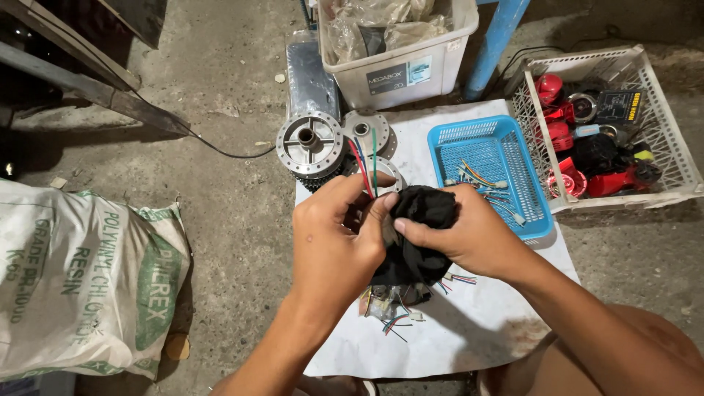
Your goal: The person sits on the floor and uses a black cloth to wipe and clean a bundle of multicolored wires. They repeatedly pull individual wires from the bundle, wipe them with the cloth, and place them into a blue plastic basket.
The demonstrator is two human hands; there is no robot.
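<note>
My left hand (336, 235) pinches a bundle of thin coloured wires (364, 163), red, green and blue, whose ends stick up above my thumb. My right hand (460, 231) grips a crumpled black cloth (424, 207) that wraps around the lower part of the bundle. More black cloth hangs below my hands, and loose wire ends with small white connectors (400, 317) lie beneath it on a white sheet (484, 323). Both hands meet over the middle of the sheet.
Metal wheel hubs (310, 143) lie at the sheet's far edge. A blue basket (488, 172) holds more wires. A white crate (616, 125) at right holds red and black parts. A white bin (400, 66) stands behind, and a printed white sack (88, 279) sits on the concrete at left.
</note>
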